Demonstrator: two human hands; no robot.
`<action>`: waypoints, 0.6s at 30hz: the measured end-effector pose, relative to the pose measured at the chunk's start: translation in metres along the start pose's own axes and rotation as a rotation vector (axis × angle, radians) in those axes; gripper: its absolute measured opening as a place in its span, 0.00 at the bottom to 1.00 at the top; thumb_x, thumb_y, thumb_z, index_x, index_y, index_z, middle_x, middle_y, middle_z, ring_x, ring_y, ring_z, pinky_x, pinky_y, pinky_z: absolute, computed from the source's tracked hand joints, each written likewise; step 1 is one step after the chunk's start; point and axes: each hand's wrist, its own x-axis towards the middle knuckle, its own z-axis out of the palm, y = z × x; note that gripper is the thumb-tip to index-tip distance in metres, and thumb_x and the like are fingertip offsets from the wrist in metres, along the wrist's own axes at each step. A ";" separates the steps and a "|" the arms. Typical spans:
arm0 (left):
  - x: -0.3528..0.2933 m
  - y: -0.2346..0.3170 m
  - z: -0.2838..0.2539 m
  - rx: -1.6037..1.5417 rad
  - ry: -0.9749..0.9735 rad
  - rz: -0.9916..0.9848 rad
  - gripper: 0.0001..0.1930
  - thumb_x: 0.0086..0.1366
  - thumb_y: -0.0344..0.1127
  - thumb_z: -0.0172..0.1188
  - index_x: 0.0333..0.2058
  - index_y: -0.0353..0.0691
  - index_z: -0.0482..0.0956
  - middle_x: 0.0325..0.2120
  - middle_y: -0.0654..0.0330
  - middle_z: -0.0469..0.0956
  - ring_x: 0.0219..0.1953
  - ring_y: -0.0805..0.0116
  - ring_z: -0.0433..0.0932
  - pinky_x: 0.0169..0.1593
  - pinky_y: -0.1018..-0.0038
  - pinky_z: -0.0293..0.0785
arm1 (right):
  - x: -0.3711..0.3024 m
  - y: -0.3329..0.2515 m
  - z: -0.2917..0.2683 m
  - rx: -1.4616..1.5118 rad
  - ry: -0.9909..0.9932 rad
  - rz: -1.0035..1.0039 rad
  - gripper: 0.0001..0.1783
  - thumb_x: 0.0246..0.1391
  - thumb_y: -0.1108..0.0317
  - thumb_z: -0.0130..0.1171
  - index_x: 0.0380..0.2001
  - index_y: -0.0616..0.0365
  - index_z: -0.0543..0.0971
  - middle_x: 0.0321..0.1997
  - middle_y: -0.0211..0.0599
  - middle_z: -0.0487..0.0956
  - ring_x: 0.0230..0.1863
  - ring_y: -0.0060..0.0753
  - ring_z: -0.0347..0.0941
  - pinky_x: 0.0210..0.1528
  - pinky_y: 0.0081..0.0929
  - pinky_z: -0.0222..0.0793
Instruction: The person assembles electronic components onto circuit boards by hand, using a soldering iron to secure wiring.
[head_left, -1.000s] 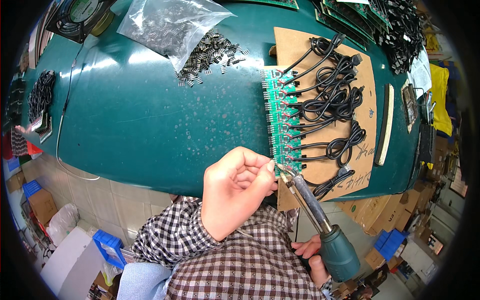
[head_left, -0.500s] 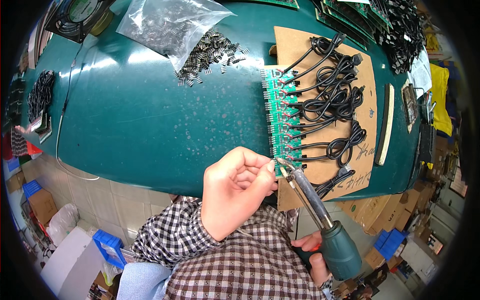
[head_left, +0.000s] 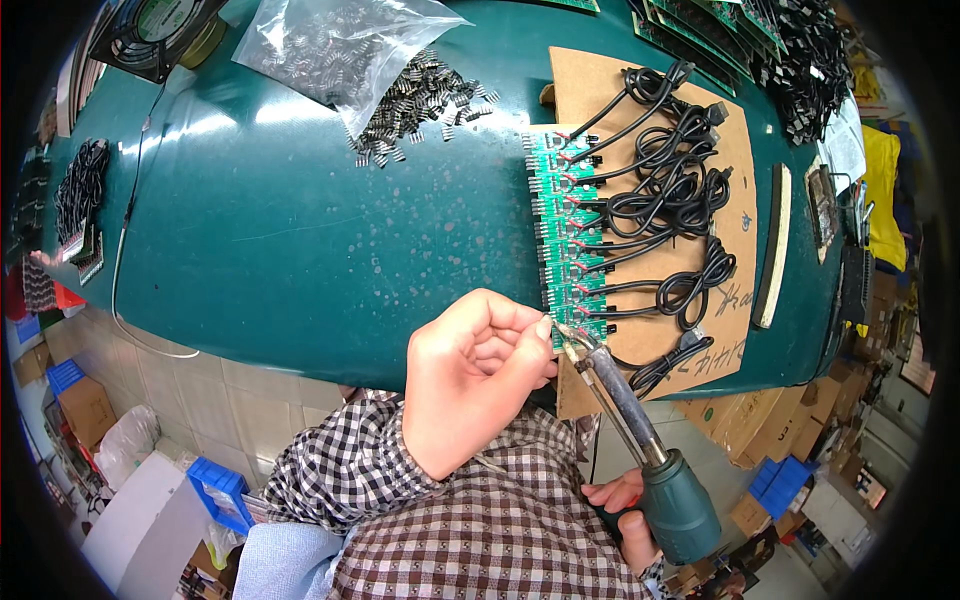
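While right fingers [head_left: 615, 492] grip a soldering iron [head_left: 632, 408], left fingers [head_left: 526, 355] pinch closed beside circuit boards [head_left: 560, 240], contents unclear.

Place: an electronics assembly workshop
Bench [head_left: 280, 245]: green-topped, with small parts spread over it in quantity
Soldering iron [head_left: 678, 505]: green-handled, its tip at a row of small green circuit boards [head_left: 562, 215]
Black cables [head_left: 670, 195]: coiled, their leads running to those boards, over a cardboard sheet [head_left: 575, 80]
Pin connectors [head_left: 425, 105]: a loose heap beside a clear plastic bag [head_left: 325, 55] full of more
Stock at the far right: larger circuit boards [head_left: 690, 45] piled overlapping, next to a mass of black cords [head_left: 808, 75]
Axial fan [head_left: 160, 30]: black-framed, at the far left of the bench
Surroundings: tiled floor [head_left: 225, 390], blue plastic bins [head_left: 780, 490], cardboard boxes [head_left: 85, 410]
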 end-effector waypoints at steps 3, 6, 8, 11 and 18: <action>0.000 -0.002 0.000 0.019 0.018 0.014 0.05 0.58 0.26 0.53 0.30 0.29 0.69 0.24 0.56 0.76 0.25 0.76 0.76 0.29 0.83 0.75 | 0.003 -0.010 0.014 0.045 0.115 0.008 0.28 0.46 0.50 0.57 0.34 0.67 0.65 0.23 0.40 0.68 0.30 0.36 0.69 0.39 0.46 0.72; 0.000 0.000 0.000 0.017 -0.009 0.027 0.05 0.58 0.26 0.53 0.30 0.29 0.69 0.23 0.55 0.75 0.25 0.73 0.77 0.27 0.81 0.75 | -0.006 -0.001 0.007 0.035 0.116 -0.071 0.28 0.46 0.49 0.57 0.32 0.67 0.65 0.23 0.40 0.68 0.28 0.36 0.70 0.37 0.44 0.73; 0.001 -0.001 0.000 0.028 0.001 0.031 0.05 0.58 0.26 0.53 0.30 0.29 0.69 0.23 0.56 0.75 0.25 0.73 0.77 0.27 0.81 0.75 | -0.001 -0.002 0.013 0.047 0.153 -0.076 0.29 0.46 0.48 0.57 0.32 0.67 0.65 0.23 0.40 0.68 0.28 0.35 0.70 0.36 0.42 0.74; 0.005 -0.003 0.000 0.029 0.009 0.038 0.05 0.58 0.26 0.53 0.30 0.29 0.69 0.23 0.56 0.75 0.24 0.73 0.77 0.27 0.82 0.75 | 0.006 0.001 0.013 0.057 0.173 -0.098 0.29 0.46 0.48 0.57 0.32 0.67 0.64 0.22 0.40 0.67 0.26 0.35 0.70 0.34 0.40 0.74; -0.003 0.017 -0.005 -0.083 -0.054 -0.062 0.07 0.60 0.26 0.51 0.36 0.29 0.70 0.33 0.57 0.73 0.32 0.75 0.75 0.33 0.82 0.74 | 0.032 -0.010 0.016 0.353 0.247 -0.365 0.26 0.51 0.53 0.52 0.39 0.65 0.60 0.21 0.36 0.66 0.23 0.32 0.68 0.30 0.36 0.75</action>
